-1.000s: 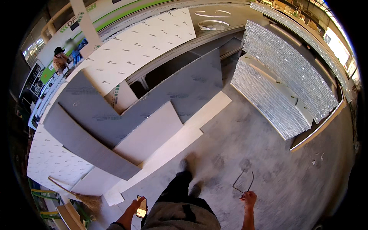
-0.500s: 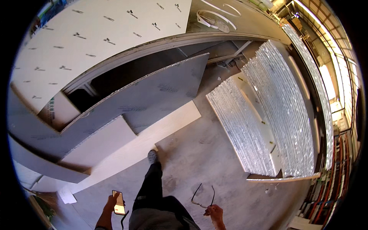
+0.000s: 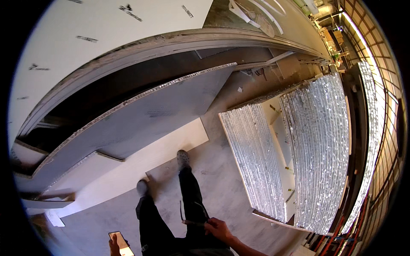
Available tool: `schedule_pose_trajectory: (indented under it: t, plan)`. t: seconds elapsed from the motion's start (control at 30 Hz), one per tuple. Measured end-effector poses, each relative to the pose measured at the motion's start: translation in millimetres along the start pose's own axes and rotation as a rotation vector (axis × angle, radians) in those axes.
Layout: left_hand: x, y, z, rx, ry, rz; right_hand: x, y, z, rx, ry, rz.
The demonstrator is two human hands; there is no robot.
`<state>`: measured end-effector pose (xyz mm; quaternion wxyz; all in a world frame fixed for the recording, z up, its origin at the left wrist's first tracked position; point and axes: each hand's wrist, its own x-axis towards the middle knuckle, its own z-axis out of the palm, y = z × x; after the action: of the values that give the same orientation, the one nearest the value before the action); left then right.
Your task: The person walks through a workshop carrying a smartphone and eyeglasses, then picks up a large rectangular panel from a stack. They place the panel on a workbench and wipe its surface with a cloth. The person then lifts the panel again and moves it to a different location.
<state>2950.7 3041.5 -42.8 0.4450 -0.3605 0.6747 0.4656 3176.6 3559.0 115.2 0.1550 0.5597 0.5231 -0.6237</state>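
At the lower edge my left hand (image 3: 114, 246) is closed around a phone (image 3: 121, 244) with a lit screen. My right hand (image 3: 218, 229) pinches a pair of glasses (image 3: 194, 222) by the frame. The temples of the glasses stick up, away from me, in front of my dark trouser legs. Both of my grey clogs (image 3: 183, 159) show on the floor beside a long pale board.
A pale board (image 3: 171, 144) lies along the floor at the left, below a leaning grey panel (image 3: 141, 113). The printed white sheet (image 3: 106, 25) covers a workbench behind. Stacks of silvery-edged panels (image 3: 316, 149) stand to the right. White strips (image 3: 256, 17) lie on the far bench.
I have stepped forward and now both feet show. The right hand with the glasses has moved left, in front of my legs. The phone hand has dropped lower.
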Motion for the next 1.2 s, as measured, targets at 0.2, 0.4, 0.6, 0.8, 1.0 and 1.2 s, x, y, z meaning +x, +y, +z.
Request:
schedule_pose_trajectory:
  t: [0.2,0.4,0.6,0.8,1.0,1.2]
  plan:
    - [-29,-18,106,0.0,-0.029,-0.155,42,-59,-57,-0.138,-0.084,0.034]
    - [-44,19,181,0.008,-0.083,-0.136,60,-83,-98,-0.109,-0.102,-0.021]
    - [-55,67,194,0.015,-0.108,-0.044,63,-108,-118,-0.169,-0.081,-0.106]
    - [-68,109,192,0.013,-0.128,0.061,54,-124,-134,-0.107,-0.053,-0.229]
    - [-81,130,200,-0.021,-0.197,0.173,31,-144,-142,-0.116,0.014,-0.229]
    - [-77,144,177,-0.051,-0.245,0.146,7,-138,-138,-0.04,0.042,-0.316]
